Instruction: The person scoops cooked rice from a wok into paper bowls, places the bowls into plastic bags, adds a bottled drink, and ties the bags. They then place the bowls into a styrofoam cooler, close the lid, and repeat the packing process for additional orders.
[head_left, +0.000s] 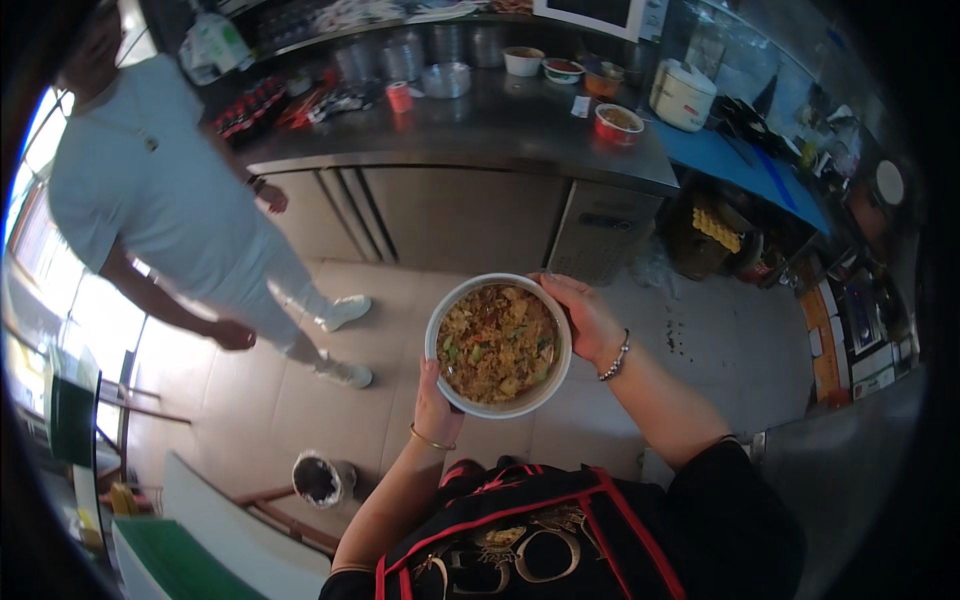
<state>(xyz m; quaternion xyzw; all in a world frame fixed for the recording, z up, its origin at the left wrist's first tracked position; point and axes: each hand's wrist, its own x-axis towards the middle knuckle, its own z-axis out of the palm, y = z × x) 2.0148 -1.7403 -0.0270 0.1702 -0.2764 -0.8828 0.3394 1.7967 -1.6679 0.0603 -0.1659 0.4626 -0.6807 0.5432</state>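
A round white-rimmed bowl (498, 345) of fried-rice-like food, with pale chunks and green pieces in it, is held level over the tiled floor. My left hand (437, 405) grips its lower left side, the thumb near the rim. On the bowl's upper right side is my right hand (581, 319), its fingers partly hidden under the bowl. A film or lid over the food seems to shine, but I cannot tell which. Beyond, a red bowl of food (619, 125) stands near the right end of the steel counter (480, 127).
At the left stands a person in light clothes (172, 187). A lined waste bin (322, 478) is on the floor at lower left, beside a white and green table (180, 555). A rice cooker (682, 94), more bowls, stacked clear containers and dark bottles stand along the back.
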